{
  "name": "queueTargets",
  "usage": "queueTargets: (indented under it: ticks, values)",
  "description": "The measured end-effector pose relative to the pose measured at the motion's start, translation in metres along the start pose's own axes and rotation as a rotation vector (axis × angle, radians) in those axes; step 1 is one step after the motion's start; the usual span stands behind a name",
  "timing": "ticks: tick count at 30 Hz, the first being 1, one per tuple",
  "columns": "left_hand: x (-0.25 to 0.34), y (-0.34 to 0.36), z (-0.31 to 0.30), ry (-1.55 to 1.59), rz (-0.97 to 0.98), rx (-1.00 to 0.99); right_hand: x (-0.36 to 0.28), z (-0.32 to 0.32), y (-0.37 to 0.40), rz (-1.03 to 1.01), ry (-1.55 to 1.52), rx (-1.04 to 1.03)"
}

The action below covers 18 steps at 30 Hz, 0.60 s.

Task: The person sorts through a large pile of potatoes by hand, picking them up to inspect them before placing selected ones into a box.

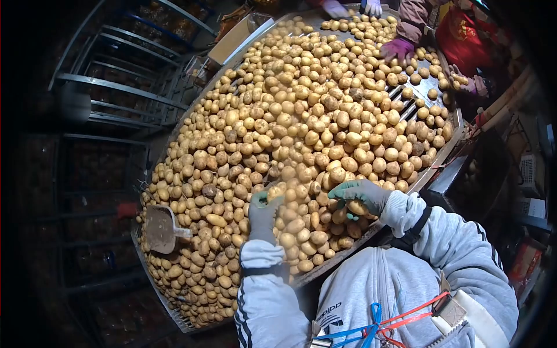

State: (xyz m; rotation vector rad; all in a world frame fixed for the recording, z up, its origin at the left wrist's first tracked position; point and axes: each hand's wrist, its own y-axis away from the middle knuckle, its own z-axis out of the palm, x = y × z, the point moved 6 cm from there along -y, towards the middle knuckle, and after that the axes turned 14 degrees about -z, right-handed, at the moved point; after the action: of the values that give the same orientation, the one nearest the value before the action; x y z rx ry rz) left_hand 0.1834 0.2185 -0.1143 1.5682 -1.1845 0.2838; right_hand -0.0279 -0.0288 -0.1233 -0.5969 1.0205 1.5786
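A large heap of yellow-brown potatoes [232, 151] covers a wide metal-edged table. My left hand [264, 216], in a grey glove with green fingertips, is at the near part of the heap, its fingers curled against a potato [274, 192]. To its right, my right hand [364, 196] wears the same kind of glove. Its green fingers reach leftward over the heap, and a potato [357, 207] sits between fingers and thumb under the palm.
A scoop [161, 229] with a white handle lies on the potatoes at the left. Co-workers' gloved hands [397, 51] are at the far end and far right. Metal racks [125, 87] stand at the left, a cardboard box [238, 40] beyond the table edge, a dark crate [464, 174] at the right.
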Motion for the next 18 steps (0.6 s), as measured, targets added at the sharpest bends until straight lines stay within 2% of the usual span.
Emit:
queueTargets:
  ticks: [1, 2, 4, 5, 6, 7, 8, 10, 12, 15, 16, 17, 18]
  values:
    - [0.01, 0.016, 0.01, 0.102, 0.044, -0.084, -0.007, 0.008, 0.0, 0.025, -0.048, 0.03]
    - [-0.004, 0.01, 0.019, 0.218, 0.065, -0.191, -0.013, 0.014, 0.002, 0.046, -0.093, 0.071]
    - [0.012, 0.041, 0.056, 0.334, 0.094, -0.308, -0.01, 0.009, -0.005, -0.065, 0.002, 0.033]
    - [0.021, 0.067, 0.075, 0.202, 0.049, -0.285, -0.008, 0.006, -0.008, -0.122, 0.051, 0.018]
    - [0.013, 0.071, 0.1, 0.097, 0.052, -0.388, -0.002, 0.001, -0.009, -0.158, 0.169, -0.018]
    - [0.025, 0.092, 0.119, -0.067, 0.149, -0.42, 0.008, -0.002, -0.009, -0.131, 0.18, -0.051]
    - [0.044, 0.118, 0.132, -0.229, 0.258, -0.445, -0.026, -0.001, 0.013, -0.316, 0.413, -0.059]
    - [0.054, 0.133, 0.141, -0.168, 0.122, -0.614, -0.02, -0.021, 0.035, -0.189, 0.274, 0.0]
    - [0.038, 0.118, 0.144, 0.003, -0.02, -0.643, -0.002, -0.046, 0.055, -0.227, 0.129, 0.069]
    - [0.02, 0.05, 0.107, -0.097, 0.254, -0.271, -0.001, -0.069, 0.109, -0.193, -0.133, 0.168]
    - [0.018, 0.028, 0.082, -0.256, 0.338, -0.062, 0.0, -0.075, 0.131, -0.167, -0.229, 0.202]
    - [0.0, -0.003, 0.06, -0.228, 0.394, 0.055, -0.003, -0.083, 0.153, -0.257, -0.167, 0.235]
    - [0.008, 0.004, 0.055, -0.349, 0.332, 0.124, -0.007, -0.091, 0.175, -0.346, -0.099, 0.272]
